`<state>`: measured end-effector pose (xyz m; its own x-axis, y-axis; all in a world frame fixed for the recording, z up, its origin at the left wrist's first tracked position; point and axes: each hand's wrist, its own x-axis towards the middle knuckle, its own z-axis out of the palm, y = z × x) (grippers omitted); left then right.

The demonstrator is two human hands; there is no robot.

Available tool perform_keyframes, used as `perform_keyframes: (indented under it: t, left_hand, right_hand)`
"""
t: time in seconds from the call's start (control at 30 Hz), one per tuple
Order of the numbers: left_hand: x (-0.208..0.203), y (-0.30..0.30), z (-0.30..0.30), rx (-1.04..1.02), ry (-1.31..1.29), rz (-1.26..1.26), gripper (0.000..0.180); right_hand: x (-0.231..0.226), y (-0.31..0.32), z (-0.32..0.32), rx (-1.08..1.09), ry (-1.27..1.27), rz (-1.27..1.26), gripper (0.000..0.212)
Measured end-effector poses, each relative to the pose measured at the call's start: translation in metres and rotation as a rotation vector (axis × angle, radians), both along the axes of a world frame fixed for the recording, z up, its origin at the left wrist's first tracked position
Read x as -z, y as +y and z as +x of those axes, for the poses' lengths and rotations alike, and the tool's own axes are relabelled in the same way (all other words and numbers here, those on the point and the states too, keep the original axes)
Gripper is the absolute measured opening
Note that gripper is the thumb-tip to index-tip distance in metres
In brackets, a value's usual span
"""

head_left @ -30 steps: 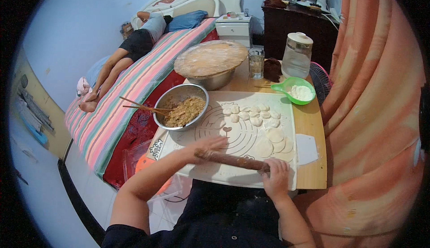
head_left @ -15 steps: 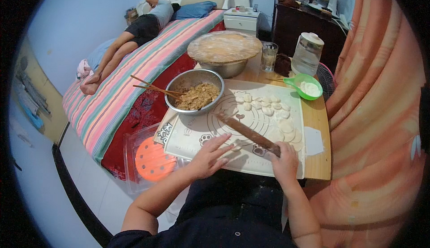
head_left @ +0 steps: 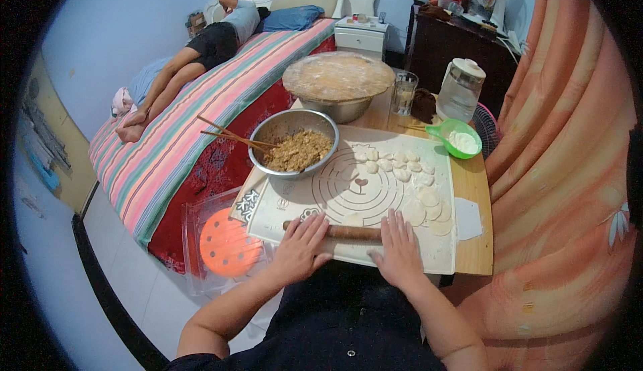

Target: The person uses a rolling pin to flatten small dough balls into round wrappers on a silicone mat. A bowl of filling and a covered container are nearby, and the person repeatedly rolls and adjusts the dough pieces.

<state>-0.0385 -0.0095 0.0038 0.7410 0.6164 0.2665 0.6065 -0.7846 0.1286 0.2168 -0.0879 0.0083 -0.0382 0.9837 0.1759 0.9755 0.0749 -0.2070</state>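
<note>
Both of my palms lie flat across a brown wooden rolling pin [head_left: 355, 233], which rests crosswise near the front edge of a pale printed pastry mat [head_left: 281, 202]. My left hand [head_left: 299, 247] covers the pin's left part, its fingers stretched out. Over the right end, my right hand [head_left: 400, 249] is spread likewise. A small piece of dough [head_left: 352, 219] shows just beyond the pin, partly hidden by it. Farther right on the mat lie several flat round dough wrappers [head_left: 429, 199], with several small dough lumps [head_left: 402, 175] behind them.
A steel bowl [head_left: 261, 122] of minced filling with chopsticks [head_left: 228, 133] stands at the mat's far left. Behind are a flour-dusted round board [head_left: 338, 76] on another bowl, a glass [head_left: 404, 93], a water jug [head_left: 461, 90] and a green flour scoop [head_left: 462, 142]. A person [head_left: 218, 43] lies on the bed.
The rolling pin has gone from tilted in my right hand to lying flat across the mat. My left hand has come down onto its left part; my right hand has opened over its right end.
</note>
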Motion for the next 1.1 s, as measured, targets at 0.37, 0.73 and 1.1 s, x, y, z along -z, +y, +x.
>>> perform_keyframes:
  t: [0.37,0.73,1.1]
  left_hand:
    - [0.012,0.041,0.017,-0.065,-0.032,-0.016,0.044]
    - [0.003,0.089,0.095,0.145,-0.005,-0.466,0.022]
    - [-0.047,0.069,0.108,0.512,-0.179,-0.226,0.012]
  right_hand:
    - [-0.01,0.014,0.01,-0.101,-0.056,-0.003,0.048]
    - [-0.01,-0.02,-0.001,-0.151,0.007,0.367,0.037]
    - [-0.02,-0.06,0.021,-0.061,0.176,0.223,0.038]
